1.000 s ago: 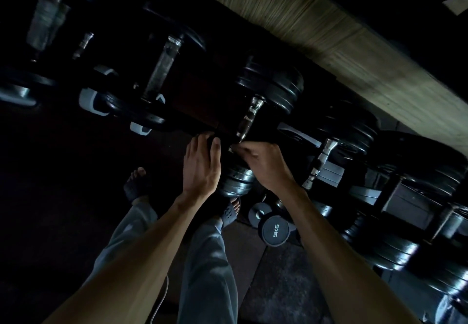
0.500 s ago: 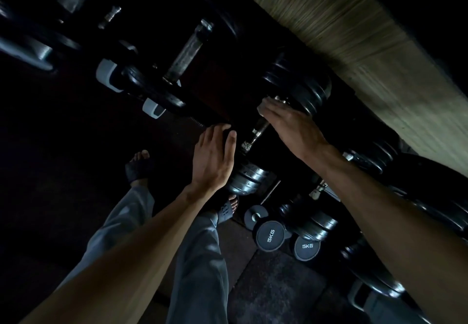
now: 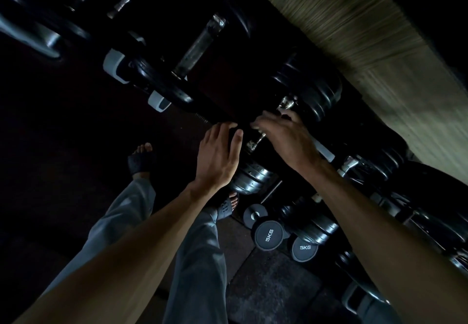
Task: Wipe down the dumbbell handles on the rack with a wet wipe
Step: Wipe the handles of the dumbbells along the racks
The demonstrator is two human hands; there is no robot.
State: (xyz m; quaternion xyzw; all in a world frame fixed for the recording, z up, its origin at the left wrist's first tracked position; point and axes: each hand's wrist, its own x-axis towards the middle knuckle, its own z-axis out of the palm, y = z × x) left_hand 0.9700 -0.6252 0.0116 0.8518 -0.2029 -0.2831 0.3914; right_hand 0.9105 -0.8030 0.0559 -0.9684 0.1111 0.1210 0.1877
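Observation:
A dumbbell lies on the dark rack with a chrome handle (image 3: 254, 142) between a black far head (image 3: 311, 90) and a shiny near head (image 3: 250, 179). My right hand (image 3: 286, 138) lies palm down across the middle of that handle, blurred, fingers stretched to the left and thumb toward the far head. No wet wipe shows; whatever is under the palm is hidden. My left hand (image 3: 217, 156) rests flat on top of the near head, fingers straight, holding nothing.
Another dumbbell with a long chrome handle (image 3: 196, 47) sits on the rack to the left, and more dumbbells (image 3: 379, 166) to the right. Two 5KG dumbbells (image 3: 268, 235) stand on the floor below. My sandalled feet (image 3: 141, 161) are near the rack. A wooden wall (image 3: 367, 34) runs behind.
My right hand slid from the handle's near end up to the far head, then back down to the middle. My left hand stayed on the near head.

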